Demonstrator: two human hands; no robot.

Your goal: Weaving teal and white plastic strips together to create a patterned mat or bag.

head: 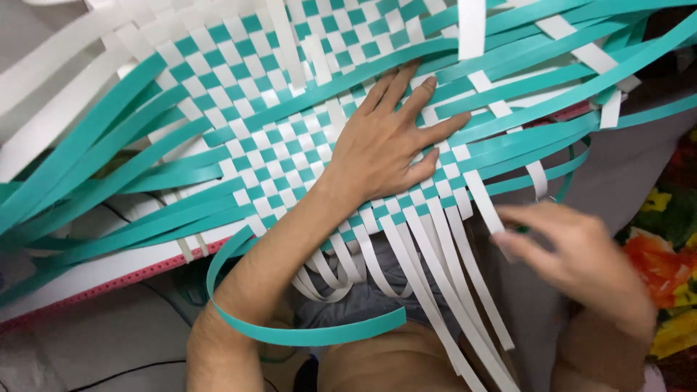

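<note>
A woven mat (pixel 254 138) of teal and white plastic strips fills the upper part of the view in a checker pattern. My left hand (pixel 388 141) lies flat on the weave with its fingers spread, pressing it down. My right hand (pixel 573 250) is blurred at the lower right, beside the loose white strips (pixel 435 268) that hang off the mat's near edge; its fingertips are close to one white strip, and whether they grip it cannot be told. One long teal strip (pixel 305 334) curls loose under my left forearm.
Loose teal strips (pixel 87 174) fan out to the left and to the upper right. A white board with a pink edge (pixel 109 279) lies under the mat at the left. Flowered cloth (pixel 671 247) shows at the right edge. My knees are below the mat.
</note>
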